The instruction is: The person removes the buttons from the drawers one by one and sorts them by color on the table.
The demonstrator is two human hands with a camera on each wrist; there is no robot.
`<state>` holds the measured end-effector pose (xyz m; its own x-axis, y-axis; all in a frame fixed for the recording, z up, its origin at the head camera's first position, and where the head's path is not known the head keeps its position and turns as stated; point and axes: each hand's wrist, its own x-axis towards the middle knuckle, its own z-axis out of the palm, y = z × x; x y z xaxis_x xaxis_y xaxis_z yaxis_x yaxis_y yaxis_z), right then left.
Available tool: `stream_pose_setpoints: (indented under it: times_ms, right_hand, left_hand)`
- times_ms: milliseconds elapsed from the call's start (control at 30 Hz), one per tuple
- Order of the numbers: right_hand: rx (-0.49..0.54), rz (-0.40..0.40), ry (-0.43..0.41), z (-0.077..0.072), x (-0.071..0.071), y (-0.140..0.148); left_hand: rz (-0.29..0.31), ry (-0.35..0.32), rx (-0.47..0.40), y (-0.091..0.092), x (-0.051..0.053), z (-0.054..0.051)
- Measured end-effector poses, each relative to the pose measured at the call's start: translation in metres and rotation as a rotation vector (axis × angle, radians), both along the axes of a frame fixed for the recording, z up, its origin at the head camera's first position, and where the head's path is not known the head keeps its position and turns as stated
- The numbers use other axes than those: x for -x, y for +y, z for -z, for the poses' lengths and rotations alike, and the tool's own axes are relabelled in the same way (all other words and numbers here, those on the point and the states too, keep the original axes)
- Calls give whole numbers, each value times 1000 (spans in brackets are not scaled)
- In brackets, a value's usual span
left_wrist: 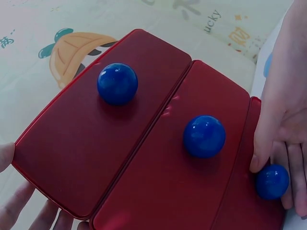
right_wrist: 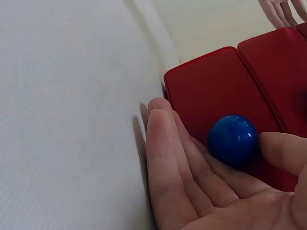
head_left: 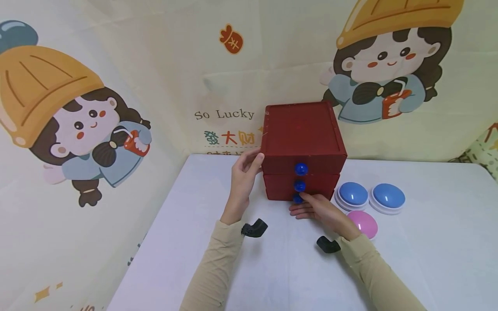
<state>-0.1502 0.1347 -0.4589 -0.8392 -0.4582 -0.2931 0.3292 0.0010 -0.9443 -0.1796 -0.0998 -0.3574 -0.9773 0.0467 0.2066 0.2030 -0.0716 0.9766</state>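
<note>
A dark red chest of drawers [head_left: 303,129] stands on the table, with three round blue knobs down its front. My left hand [head_left: 242,183] rests against the chest's left side, its thumb near the front corner and its fingers spread along the side. At the lowest drawer [right_wrist: 206,91], my right hand [head_left: 320,211] pinches the bottom blue knob [right_wrist: 233,140] between thumb and fingers, with the other fingers extended low by the tabletop. Above it are the middle knob [left_wrist: 204,136] and the top knob [left_wrist: 117,84], both untouched. All the drawers look closed.
Right of the chest sit two blue domes on white bases, a nearer one [head_left: 353,193] and a farther one [head_left: 388,196]. A pink dome [head_left: 363,223] is partly behind the right wrist. The white table [head_left: 280,268] meets a cartoon-printed cloth [head_left: 175,77] behind.
</note>
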Motion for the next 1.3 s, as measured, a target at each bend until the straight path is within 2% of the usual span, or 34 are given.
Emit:
stream_pose_setpoints:
  times_ms: [433,900,1300]
  right_hand:
    - [11,-6,19,2,-1,0]
    - [18,2,32,3,-3,-3]
    - [-3,-6,20,1,-11,-2]
  left_hand:
    - [-40,-20,-4,1,-3,-4]
    - [-74,-27,13,6,1,-8]
    - [-57,-26,6,6,4,-6]
